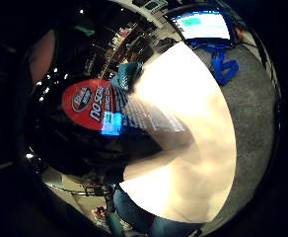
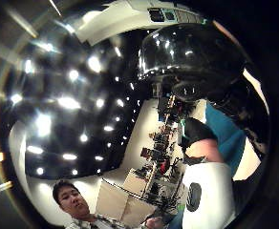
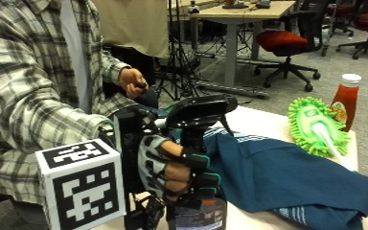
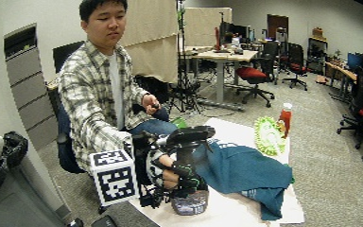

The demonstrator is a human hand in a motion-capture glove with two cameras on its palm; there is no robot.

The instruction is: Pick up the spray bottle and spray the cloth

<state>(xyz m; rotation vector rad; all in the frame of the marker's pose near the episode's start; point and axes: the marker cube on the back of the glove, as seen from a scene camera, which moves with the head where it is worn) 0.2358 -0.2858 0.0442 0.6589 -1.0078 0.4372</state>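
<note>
Office space with grey carpet; a white table (image 3: 260,122) was the work surface. The teal cloth (image 3: 286,175) was spread in a crumpled heap across the table. A green microfibre duster (image 3: 315,125) and a red sauce bottle (image 3: 345,100) were noted at the far edge, just beside each other. The spray bottle (image 3: 197,143), black head uppermost, was held upright at the near edge beside the cloth, its neck grasped by the curled fingers of the gloved right hand (image 3: 174,170).
</note>
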